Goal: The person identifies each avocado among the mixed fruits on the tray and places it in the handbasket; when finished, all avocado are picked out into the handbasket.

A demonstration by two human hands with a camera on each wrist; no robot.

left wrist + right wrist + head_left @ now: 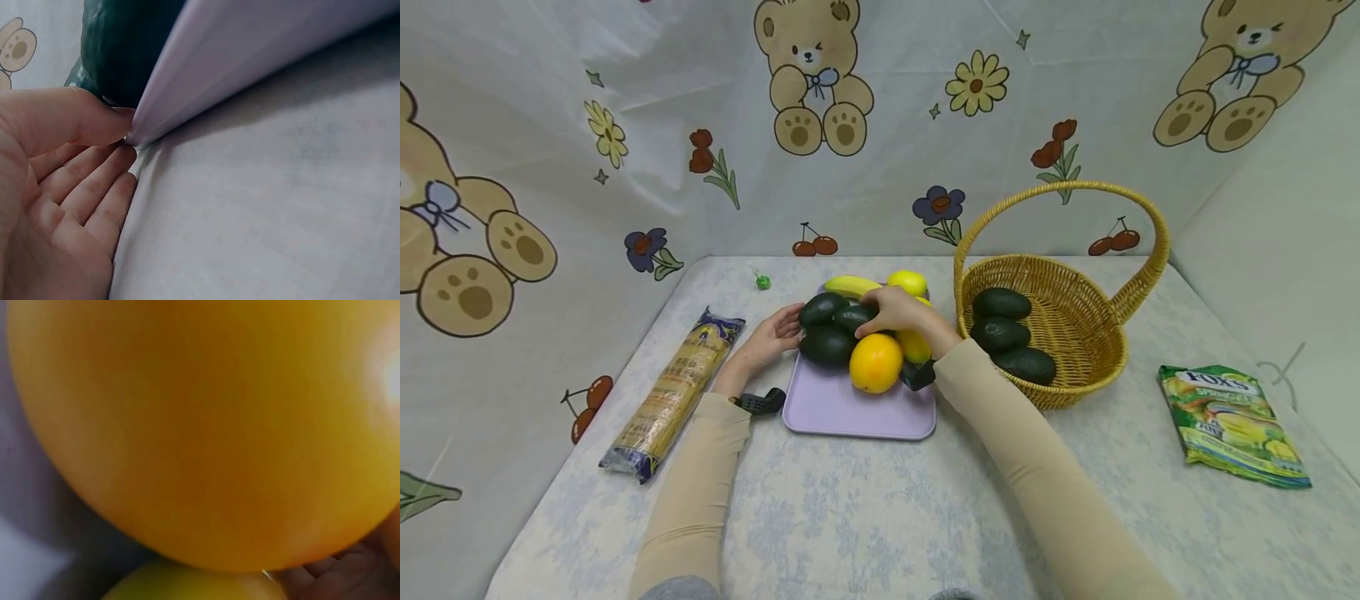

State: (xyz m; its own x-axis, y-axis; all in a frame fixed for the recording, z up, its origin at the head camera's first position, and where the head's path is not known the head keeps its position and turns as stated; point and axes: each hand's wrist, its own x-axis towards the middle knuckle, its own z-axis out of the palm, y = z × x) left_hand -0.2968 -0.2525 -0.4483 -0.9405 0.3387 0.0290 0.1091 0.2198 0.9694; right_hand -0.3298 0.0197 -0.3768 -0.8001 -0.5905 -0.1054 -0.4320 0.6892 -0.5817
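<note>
A lilac tray (857,414) holds dark green avocados (827,347), an orange (876,363), a banana (853,287) and lemon-yellow fruit (907,282). My right hand (898,310) reaches over the orange and grips one avocado (852,317), thumb on its near side. The orange (206,431) fills most of the right wrist view, with only some fingers (350,575) visible below. At the tray's left edge, my left hand (769,340) lies beside the avocados, fingers extended. Up close, the left thumb (81,122) and fingertips meet the tray rim (156,94).
Right of the tray stands a wicker basket (1086,342) with a tall handle and three avocados (1002,335) inside. A long pasta packet (677,392) lies on the left, and a green Fox's bag (1234,425) on the far right. A small green object (763,282) sits behind.
</note>
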